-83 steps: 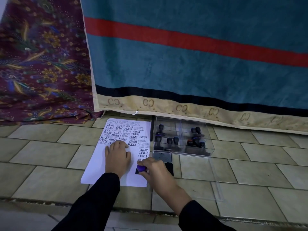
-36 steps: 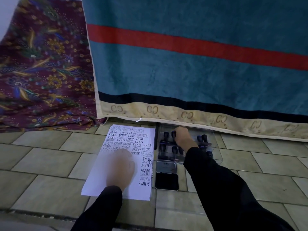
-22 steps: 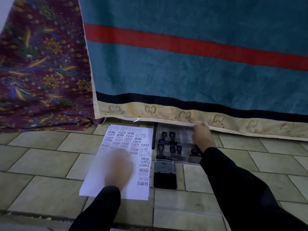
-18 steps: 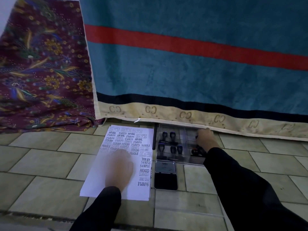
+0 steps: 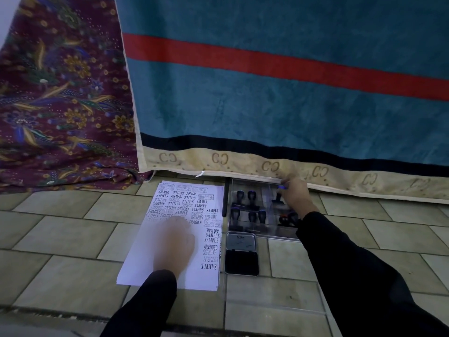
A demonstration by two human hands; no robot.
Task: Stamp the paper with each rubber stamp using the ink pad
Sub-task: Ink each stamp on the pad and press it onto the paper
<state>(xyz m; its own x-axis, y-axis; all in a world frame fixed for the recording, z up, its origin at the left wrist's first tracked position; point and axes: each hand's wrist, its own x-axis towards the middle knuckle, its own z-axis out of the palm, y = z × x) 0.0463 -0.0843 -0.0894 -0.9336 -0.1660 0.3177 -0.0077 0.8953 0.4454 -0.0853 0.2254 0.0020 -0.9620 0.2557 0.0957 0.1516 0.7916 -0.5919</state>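
Note:
The white paper [image 5: 136, 266] lies on the tiled floor, its top and right side covered with printed words. My left hand [image 5: 173, 244] rests flat on it, fingers spread. To the right of the paper is the open ink pad [image 5: 241, 262], its lid [image 5: 241, 241] folded back. Behind the pad stands a clear plastic box [image 5: 245, 229] holding several dark-handled rubber stamps [image 5: 251, 197]. My right hand [image 5: 295, 197] reaches into the far right part of the box. Its fingertips pinch the purple-topped handle of a rubber stamp [image 5: 279, 194].
A teal blanket [image 5: 267, 105] with a red stripe hangs right behind the box, its beige hem touching the floor. A maroon floral cloth [image 5: 60, 105] lies at the back left. The box's clear lid [image 5: 274, 302] lies on the tiles near me.
My right hand carried the purple stamp from the paper back to the box, then moved rightward to the right compartment and closed on another stamp. My left hand stayed on the paper.

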